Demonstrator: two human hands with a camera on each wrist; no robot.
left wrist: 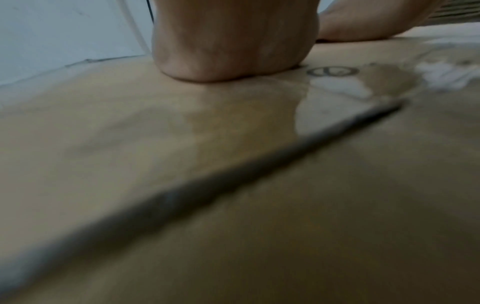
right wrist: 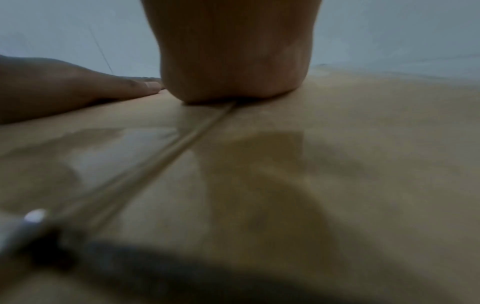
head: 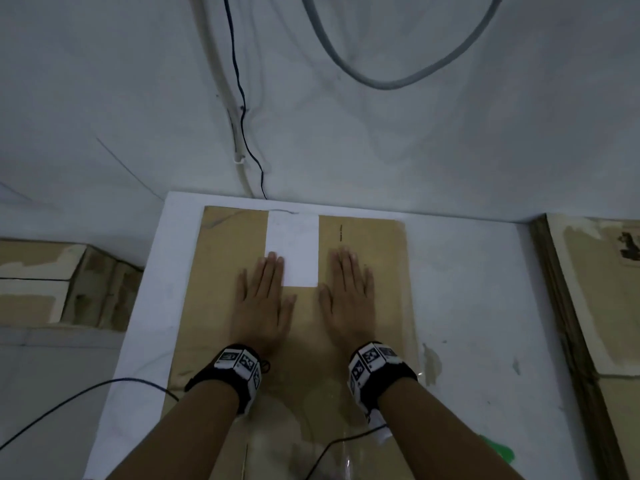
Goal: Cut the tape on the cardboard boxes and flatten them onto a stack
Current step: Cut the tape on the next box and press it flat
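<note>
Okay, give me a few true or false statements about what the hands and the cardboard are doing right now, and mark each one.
1. Both hands lie flat on the cardboard box. True: left hand and right hand press it with straight fingers.
2. The right hand holds a knife. False: it holds nothing.
3. A white label sits on the cardboard between the fingertips. True.
4. The box stands upright and closed. False: it lies flattened on the white table.
5. More cardboard lies at the right. True.

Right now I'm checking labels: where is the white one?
In the head view the white label sits on the flattened cardboard box, near its far edge, between the left hand and right hand.
</note>
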